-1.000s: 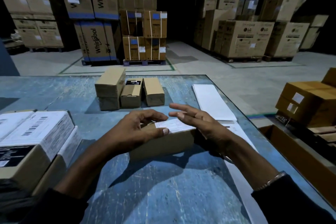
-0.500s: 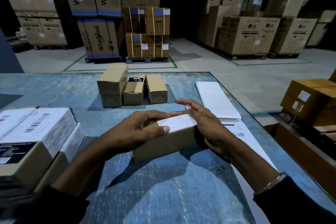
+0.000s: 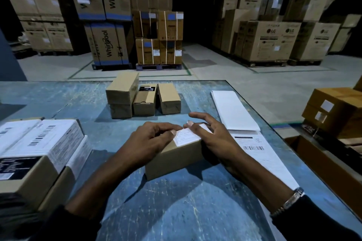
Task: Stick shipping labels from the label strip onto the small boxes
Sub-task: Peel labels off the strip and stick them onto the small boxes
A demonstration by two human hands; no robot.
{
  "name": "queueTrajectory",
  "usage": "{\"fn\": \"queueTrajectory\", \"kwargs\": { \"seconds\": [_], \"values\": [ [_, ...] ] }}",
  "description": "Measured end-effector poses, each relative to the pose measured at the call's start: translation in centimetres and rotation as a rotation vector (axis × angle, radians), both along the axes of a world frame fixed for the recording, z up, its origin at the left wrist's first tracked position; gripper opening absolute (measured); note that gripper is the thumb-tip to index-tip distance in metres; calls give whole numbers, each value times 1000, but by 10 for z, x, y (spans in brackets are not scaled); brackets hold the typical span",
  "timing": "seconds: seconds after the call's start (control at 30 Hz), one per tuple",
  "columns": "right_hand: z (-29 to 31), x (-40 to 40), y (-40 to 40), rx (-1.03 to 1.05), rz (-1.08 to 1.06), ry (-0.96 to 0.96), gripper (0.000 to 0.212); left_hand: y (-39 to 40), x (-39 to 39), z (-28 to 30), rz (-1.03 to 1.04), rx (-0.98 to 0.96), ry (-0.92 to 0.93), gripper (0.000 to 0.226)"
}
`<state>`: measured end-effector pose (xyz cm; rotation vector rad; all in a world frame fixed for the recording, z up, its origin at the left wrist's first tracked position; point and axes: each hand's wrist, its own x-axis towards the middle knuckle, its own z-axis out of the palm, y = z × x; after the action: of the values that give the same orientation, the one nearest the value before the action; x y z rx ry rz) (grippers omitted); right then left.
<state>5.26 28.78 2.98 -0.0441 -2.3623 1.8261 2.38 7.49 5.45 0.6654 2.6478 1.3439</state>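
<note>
Cardboard is the working surface here: the small box (image 3: 174, 159) sits on the blue table (image 3: 176, 211), near its middle, with a white shipping label (image 3: 186, 136) lying on its top face.

My left hand (image 3: 150, 141) rests over the left part of the box top, fingers bent, thumb tip pressing the label's left edge; it steadies the box and pins the label but grips nothing. My right hand (image 3: 213, 135) lies flat and relaxed across the label's right part, fingers extended and pressing down; it holds nothing either.

The label strip (image 3: 260, 154) lies on the table just to the right of the box, partly under my right forearm, with one printed barcode label showing. A white folded stack (image 3: 233, 109) sits beyond it.

Procedure for the step in hand, as I judge it:
1. Hold the left thumb fixed as an anchor so the label cannot skew.
2. Sweep the right fingers outward from the anchored edge to the free edge, driving air out ahead of them.
3. Press corners last; whether the far corner is fully seated I cannot tell.

Three more plain boxes (image 3: 145, 98) wait at the far side of the table; labelled boxes (image 3: 39, 148) stand at the left.
</note>
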Motion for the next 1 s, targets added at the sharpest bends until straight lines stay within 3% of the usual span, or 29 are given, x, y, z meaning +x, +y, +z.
{"fn": "queueTrajectory", "kwargs": {
  "seconds": [0.1,0.2,0.33,0.57,0.63,0.8,1.0],
  "values": [
    [-4,-6,5,-173,-18,-2,24,0,3,0,-9,98,-16,37],
    [0,-6,8,-382,-36,-64,30,2,3,-4,1,116,6,35],
    [7,-3,5,-511,-66,-147,36,4,0,-8,112,151,16,34],
    [-4,3,-10,2,-77,-41,86,10,1,-16,218,215,71,40],
    [-7,2,-11,4,-95,-11,77,10,1,-17,247,230,79,41],
    [-8,-7,0,-134,-120,69,17,12,4,-16,259,226,69,42],
    [-5,-9,6,-305,-146,24,27,11,4,-15,305,241,11,36]
  ]
}}
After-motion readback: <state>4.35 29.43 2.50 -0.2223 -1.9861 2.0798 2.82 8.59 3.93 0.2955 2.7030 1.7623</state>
